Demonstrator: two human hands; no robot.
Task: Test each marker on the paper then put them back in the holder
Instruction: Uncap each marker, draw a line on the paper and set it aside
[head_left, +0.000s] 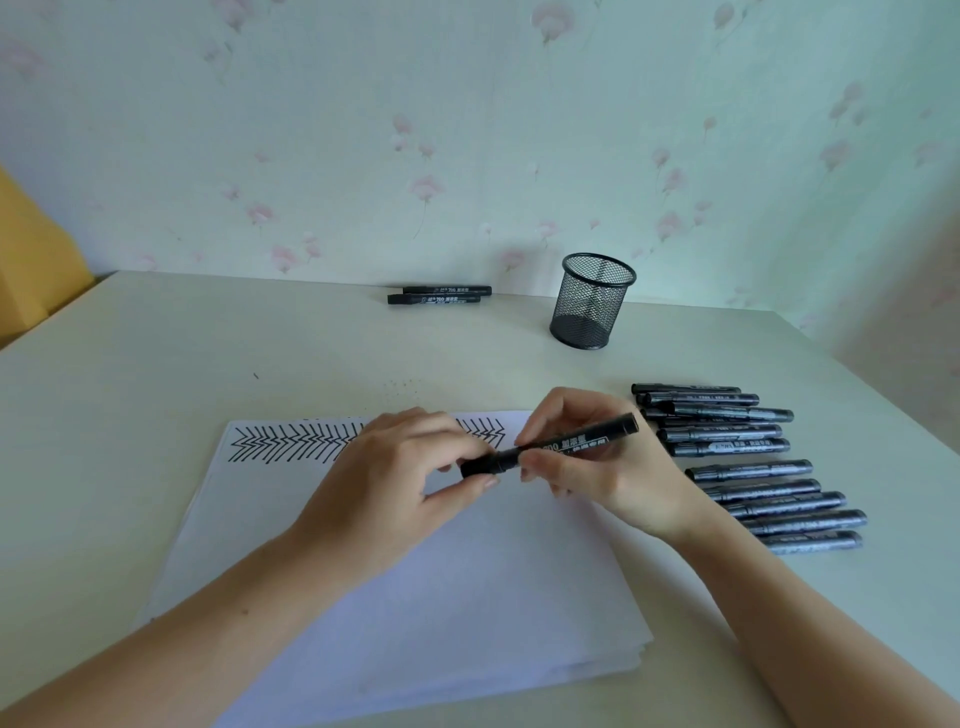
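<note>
Soft even daylight, faint shadows, wide-angle bending at edges

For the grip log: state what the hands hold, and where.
One black marker: left hand pinches its capped end, right hand grips the barrel, above the white paper.

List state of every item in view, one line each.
held marker: capped, gripped by both hands over the paper
left hand: fingers on cap end
right hand: fingers on barrel
mesh holder: upright, empty
paper stack: zigzag marks along far edge
marker pile: lying capped, right
two markers: lying capped, far edge
</note>
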